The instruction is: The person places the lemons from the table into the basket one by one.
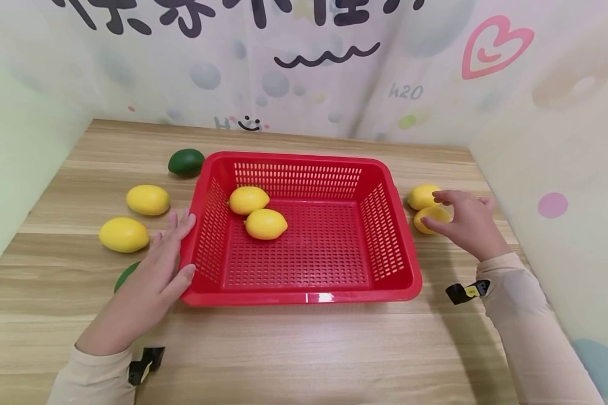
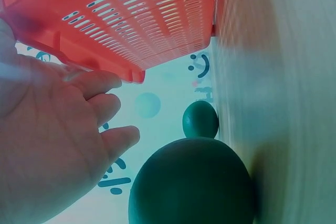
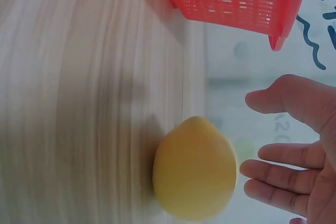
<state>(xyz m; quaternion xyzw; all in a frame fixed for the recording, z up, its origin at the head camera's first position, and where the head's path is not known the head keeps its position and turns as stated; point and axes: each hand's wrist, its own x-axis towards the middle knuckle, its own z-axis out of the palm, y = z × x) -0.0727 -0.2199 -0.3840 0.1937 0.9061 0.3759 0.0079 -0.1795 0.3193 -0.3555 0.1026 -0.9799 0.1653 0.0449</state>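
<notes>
A red plastic basket (image 1: pixel 304 296) stands mid-table with two yellow lemons (image 1: pixel 266 224) lying inside at its left. My left hand (image 1: pixel 154 281) rests its fingertips on the basket's left rim, fingers fairly straight. Partly behind that hand lies a green fruit (image 1: pixel 125 275), large in the left wrist view. On the right, my right hand (image 1: pixel 467 222) hovers over two more lemons, the nearer lemon (image 1: pixel 430 219) and the farther lemon (image 1: pixel 424 197). Its thumb and fingers are spread apart. In the right wrist view a gap shows between the fingers and the lemon (image 3: pixel 195 169).
Left of the basket lie two lemons, the upper lemon (image 1: pixel 148 200) and the lower lemon (image 1: pixel 124 234). Another green fruit (image 1: pixel 186 162) sits by the basket's back left corner. A patterned wall (image 1: pixel 334 95) borders the wooden table (image 1: pixel 304 349) at the back and sides.
</notes>
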